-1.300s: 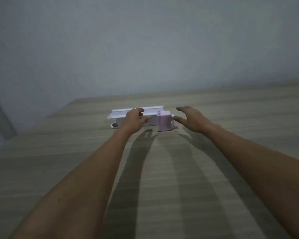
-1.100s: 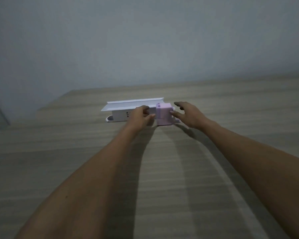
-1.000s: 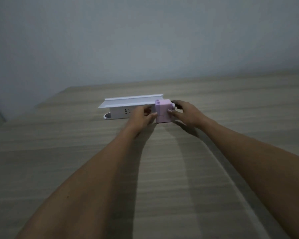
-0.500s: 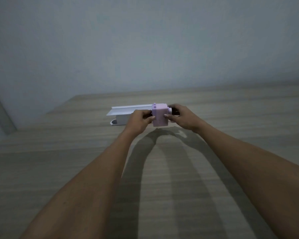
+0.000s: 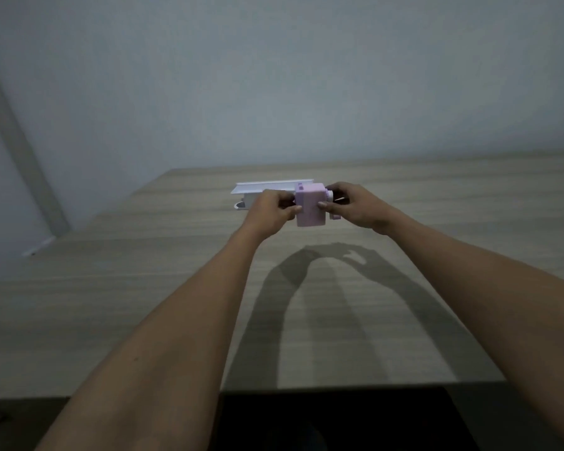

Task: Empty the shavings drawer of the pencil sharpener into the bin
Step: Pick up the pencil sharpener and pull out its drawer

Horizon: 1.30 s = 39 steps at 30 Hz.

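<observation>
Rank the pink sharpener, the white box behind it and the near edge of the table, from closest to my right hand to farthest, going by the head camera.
From the right hand:
1. Pink sharpener: held, at the fingertips, just left of the hand.
2. White box: on the table behind the left hand, further left.
3. Near edge of the table: far below, toward the body.

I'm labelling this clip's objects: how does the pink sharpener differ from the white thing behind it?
The pink sharpener is a compact, boxy block; the white object is long and low. The sharpener is held off the table between left hand and right hand; the white object rests on it. Both look plastic.
</observation>
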Each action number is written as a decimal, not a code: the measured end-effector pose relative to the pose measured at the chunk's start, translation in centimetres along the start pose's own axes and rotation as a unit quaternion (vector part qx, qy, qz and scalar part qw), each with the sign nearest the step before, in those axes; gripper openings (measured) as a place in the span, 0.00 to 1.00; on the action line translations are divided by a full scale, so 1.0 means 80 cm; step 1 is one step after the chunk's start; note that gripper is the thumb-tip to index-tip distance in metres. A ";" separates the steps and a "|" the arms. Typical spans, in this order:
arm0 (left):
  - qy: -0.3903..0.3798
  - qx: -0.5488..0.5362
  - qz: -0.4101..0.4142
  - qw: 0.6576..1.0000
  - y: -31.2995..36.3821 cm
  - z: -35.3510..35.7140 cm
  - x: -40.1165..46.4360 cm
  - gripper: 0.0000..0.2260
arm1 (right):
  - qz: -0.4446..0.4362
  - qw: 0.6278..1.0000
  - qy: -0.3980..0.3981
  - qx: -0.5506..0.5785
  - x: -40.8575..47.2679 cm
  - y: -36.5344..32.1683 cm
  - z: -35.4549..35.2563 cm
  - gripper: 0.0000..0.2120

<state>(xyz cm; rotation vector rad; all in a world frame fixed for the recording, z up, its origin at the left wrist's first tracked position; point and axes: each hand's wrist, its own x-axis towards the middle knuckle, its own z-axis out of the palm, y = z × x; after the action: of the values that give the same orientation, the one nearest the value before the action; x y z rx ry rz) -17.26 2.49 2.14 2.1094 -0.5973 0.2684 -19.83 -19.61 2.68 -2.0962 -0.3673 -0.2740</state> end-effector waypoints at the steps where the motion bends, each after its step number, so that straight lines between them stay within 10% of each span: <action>1: -0.001 0.003 0.001 1.000 0.003 0.001 -0.012 0.13 | 0.003 1.000 -0.003 0.001 -0.014 -0.003 0.002 0.20; 39: -0.111 -0.072 -0.080 0.988 -0.034 0.041 -0.127 0.31 | 0.069 0.996 -0.055 0.028 -0.104 0.034 0.044 0.30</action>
<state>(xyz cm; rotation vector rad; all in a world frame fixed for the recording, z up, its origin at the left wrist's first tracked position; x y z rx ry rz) -24.73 4.26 -5.78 2.0462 -0.5561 -0.1000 -26.36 -19.22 -4.07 -2.0745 -0.2903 -0.0660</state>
